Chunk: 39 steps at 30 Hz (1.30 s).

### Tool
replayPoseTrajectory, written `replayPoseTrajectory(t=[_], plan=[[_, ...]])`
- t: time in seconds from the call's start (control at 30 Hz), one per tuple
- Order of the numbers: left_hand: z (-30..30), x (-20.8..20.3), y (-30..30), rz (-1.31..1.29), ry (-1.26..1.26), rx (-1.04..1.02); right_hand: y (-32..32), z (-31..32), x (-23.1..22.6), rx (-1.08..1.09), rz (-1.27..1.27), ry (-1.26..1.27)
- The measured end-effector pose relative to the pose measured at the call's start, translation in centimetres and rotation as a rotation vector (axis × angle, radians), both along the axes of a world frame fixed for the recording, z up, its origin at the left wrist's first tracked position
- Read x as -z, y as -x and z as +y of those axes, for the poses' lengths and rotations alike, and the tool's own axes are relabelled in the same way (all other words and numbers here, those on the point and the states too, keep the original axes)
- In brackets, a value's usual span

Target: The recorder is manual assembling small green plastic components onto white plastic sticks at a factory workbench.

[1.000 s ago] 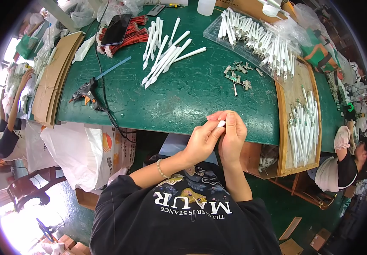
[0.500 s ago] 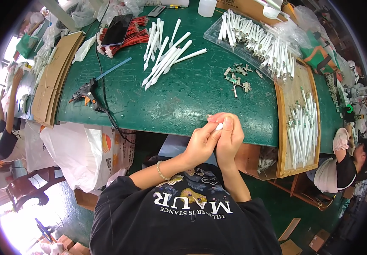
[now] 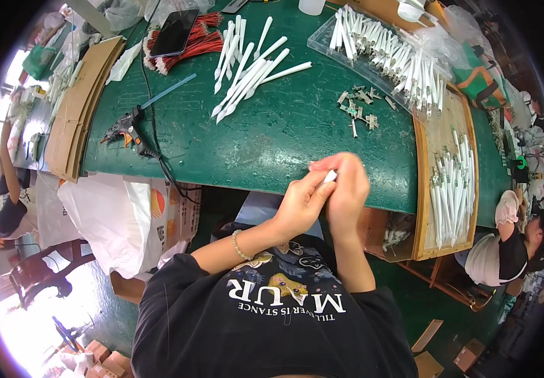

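Over the front edge of the green table, my two hands meet. My left hand (image 3: 308, 200) is closed in a pinch on a white plastic tube (image 3: 330, 176); only a short end of it shows between the hands. Curled close against it, my right hand (image 3: 349, 186) is smeared by motion, so whether its fingers grip the tube cannot be made out. Farther off on the table lies a loose group of white tubes with pointed tips (image 3: 247, 82). Right of them is a small pile of metal-and-green circuit pieces (image 3: 361, 107).
A clear tray (image 3: 322, 45) full of white tubes sits at the far right, beside a wooden-framed tray (image 3: 418, 189) with more. To the left lie a glue gun (image 3: 130, 129) with its cord, a phone (image 3: 174, 31) on red wires (image 3: 204, 44), and cardboard sheets (image 3: 86, 107). Other people sit at both sides.
My right hand has risen slightly and turned beside the left, now blurred. More of the white tube's end shows. The view has shifted slightly.
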<state>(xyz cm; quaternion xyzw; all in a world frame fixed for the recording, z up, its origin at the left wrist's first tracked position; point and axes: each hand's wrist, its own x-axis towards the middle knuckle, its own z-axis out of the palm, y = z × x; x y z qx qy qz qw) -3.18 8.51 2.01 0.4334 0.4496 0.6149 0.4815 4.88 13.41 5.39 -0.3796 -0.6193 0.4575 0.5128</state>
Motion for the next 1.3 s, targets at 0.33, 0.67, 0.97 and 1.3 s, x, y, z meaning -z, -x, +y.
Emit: replayPoseTrajectory(t=[0.33, 0.67, 0.97, 1.3], plan=[[-0.3, -1.6, 0.8, -0.026, 0.137, 0.101, -1.8, 1.9, -1.9, 0.097, -0.033, 0.072], [-0.4, -0.9, 0.3, 0.028, 0.096, 0.040, -1.1, 0.5, -2.0, 0.057, 0.089, 0.181], [-0.5, -1.0, 0.4, 0.104, 0.075, 0.042, -1.1, 0.2, -1.7, 0.069, 0.069, 0.140], [-0.5, -0.9, 0.4, 0.111, 0.071, 0.040, -1.2, 0.1, -1.5, 0.054, 0.067, 0.088]])
